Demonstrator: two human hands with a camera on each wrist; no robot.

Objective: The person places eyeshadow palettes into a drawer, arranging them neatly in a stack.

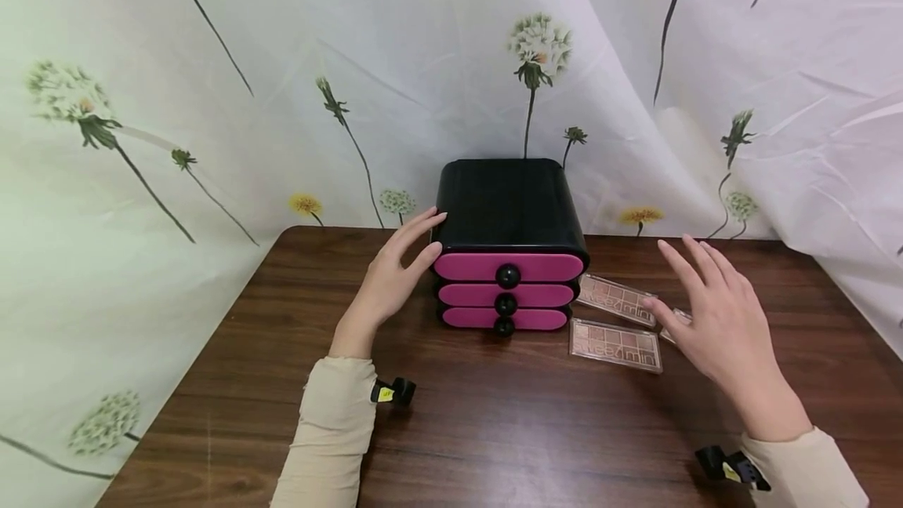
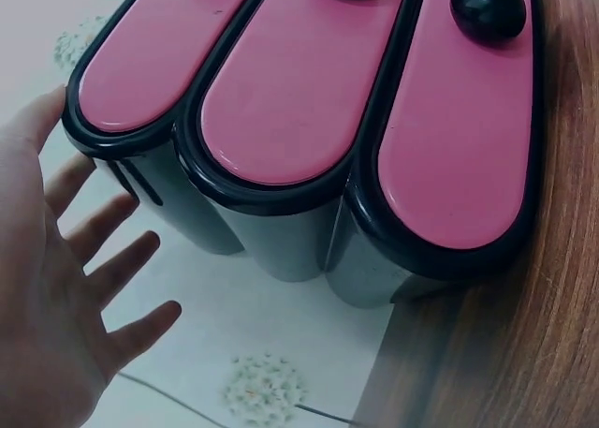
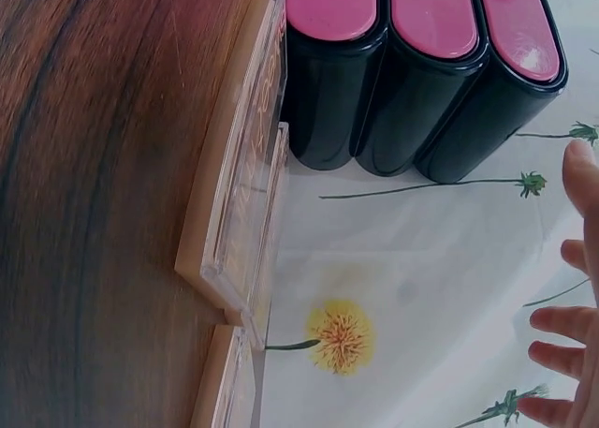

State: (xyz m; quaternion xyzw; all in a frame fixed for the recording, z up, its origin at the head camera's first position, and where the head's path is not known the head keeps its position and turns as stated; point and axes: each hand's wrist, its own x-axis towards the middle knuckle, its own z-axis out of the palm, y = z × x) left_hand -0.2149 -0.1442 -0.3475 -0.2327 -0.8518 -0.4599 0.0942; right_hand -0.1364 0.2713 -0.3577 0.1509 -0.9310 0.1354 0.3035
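Note:
A black box with three pink drawers [image 1: 508,266], each with a round black knob [image 1: 507,276], stands at the back of the table. My left hand [image 1: 391,277] is at the box's left side, fingers spread, thumb close to the top drawer's left end. In the left wrist view the fingers [image 2: 122,269] are extended and hold nothing. My right hand [image 1: 727,320] hovers right of the box with fingers extended, over several eyeshadow palettes. One palette [image 1: 615,345] lies in front, another [image 1: 617,300] behind it, and a third [image 1: 676,325] is partly hidden by the right hand.
The brown wooden table [image 1: 494,429] reaches back to a white cloth [image 1: 423,85] printed with dandelions, which hangs close behind the box. A small black camera [image 1: 395,392] is strapped to the left wrist, and another [image 1: 730,467] to the right.

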